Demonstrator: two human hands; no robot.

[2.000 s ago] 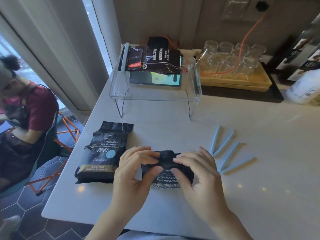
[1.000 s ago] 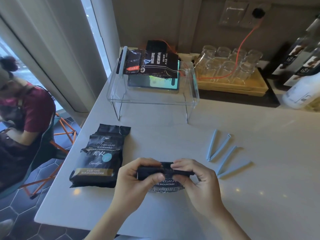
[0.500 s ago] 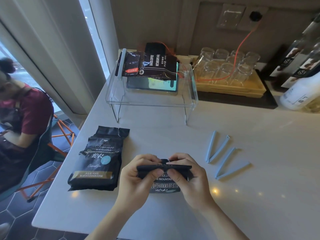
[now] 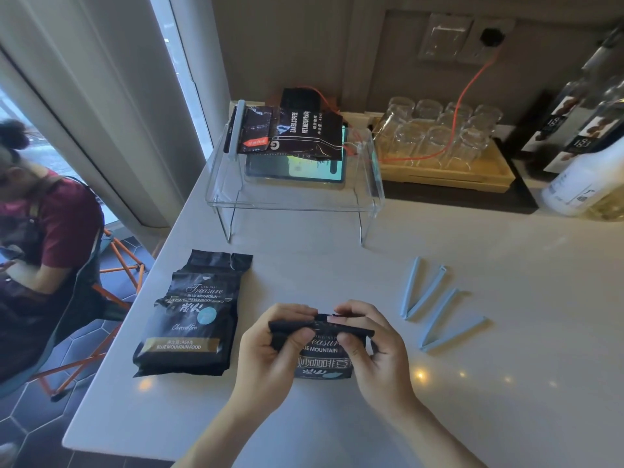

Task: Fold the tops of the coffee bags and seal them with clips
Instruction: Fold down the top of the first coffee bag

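Observation:
A black coffee bag lies on the white counter in front of me, its top rolled down into a narrow fold. My left hand pinches the left end of that fold and my right hand pinches the right end. A second black coffee bag lies flat to the left, its top unfolded. Two open light-blue clips lie on the counter to the right of my hands.
A clear acrylic stand at the back holds a clipped coffee bag and a tablet. Behind it to the right is a wooden tray of upturned glasses, and bottles. A seated person is left of the counter edge.
Both hands have rolled the bag's top further down into a tighter fold, uncovering more of the printed front. The second bag and the clips lie as before.

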